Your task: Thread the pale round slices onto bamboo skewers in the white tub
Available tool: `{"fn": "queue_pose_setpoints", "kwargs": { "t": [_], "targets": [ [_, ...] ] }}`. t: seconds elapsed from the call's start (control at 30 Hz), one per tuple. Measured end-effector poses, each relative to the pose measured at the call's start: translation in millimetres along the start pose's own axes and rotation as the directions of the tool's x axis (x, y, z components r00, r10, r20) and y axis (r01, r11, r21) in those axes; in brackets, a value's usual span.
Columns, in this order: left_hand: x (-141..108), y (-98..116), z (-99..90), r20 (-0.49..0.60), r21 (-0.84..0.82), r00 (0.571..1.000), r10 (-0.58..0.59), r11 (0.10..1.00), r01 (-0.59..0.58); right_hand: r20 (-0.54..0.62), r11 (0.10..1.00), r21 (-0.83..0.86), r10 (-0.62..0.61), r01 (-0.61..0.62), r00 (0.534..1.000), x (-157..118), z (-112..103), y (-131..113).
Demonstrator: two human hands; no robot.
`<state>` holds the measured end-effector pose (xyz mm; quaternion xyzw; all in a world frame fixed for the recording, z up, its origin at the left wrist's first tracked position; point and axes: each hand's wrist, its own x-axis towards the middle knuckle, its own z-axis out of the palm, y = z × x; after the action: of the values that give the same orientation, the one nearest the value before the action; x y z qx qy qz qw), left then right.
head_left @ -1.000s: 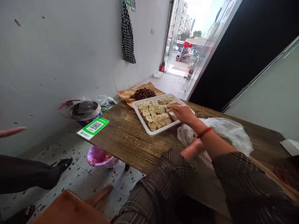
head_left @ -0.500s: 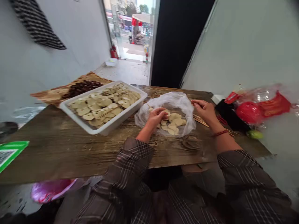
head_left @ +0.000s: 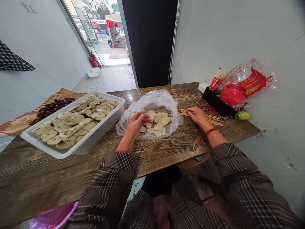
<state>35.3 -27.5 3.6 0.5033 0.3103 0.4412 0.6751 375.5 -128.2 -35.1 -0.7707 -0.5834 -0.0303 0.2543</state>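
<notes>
A clear plastic bag [head_left: 154,98] lies open on the wooden table, with pale flat slices [head_left: 163,120] inside. Over the bag's left side is my left hand [head_left: 137,123], its fingers closed around a thin stick [head_left: 130,111] whose end pokes out behind them. My right hand [head_left: 198,116] rests at a bundle of thin wooden sticks [head_left: 214,120] right of the bag, fingertips touching the sticks; its grip is hard to make out. On the left, a white tray [head_left: 88,140] holds many slices, some threaded on sticks.
Dark dried fruit [head_left: 53,108] sits on a patterned mat behind the tray. Scissors [head_left: 209,108], a black box [head_left: 218,103] with red packages and a green fruit [head_left: 242,115] are at the right. The table's [head_left: 152,165] front edge is near my body.
My right hand has come down from beside the bag's rim onto the sticks. My left hand stays over the bag's left side. The whole view has turned to the right.
</notes>
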Motion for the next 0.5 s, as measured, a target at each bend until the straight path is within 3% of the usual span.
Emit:
{"fn": "queue_pose_setpoints", "kwargs": {
  "t": [0.17, 0.3, 0.5],
  "targets": [
    [-0.9, -0.4, 1.2, 0.015, 0.011, 1.0, -0.018, 1.0, 0.017, 0.025, 0.997, -0.08, 0.015, -0.013, 1.0, 15.7, 8.6, -3.4],
    [-4.0, -5.9, 2.3, 0.01, -0.006, 1.0, -0.016, 1.0, 0.016, 0.026, 0.997, -0.082, -0.009, 0.011, 1.0, 10.1, 15.5, -4.4],
    [-13.9, -9.5, 8.3, -0.015, -0.102, 0.995, -0.097, 0.99, 0.095, -0.119, 0.989, -0.127, -0.094, 0.079, 0.988, 6.3, 39.8, 22.4]
  ]
}}
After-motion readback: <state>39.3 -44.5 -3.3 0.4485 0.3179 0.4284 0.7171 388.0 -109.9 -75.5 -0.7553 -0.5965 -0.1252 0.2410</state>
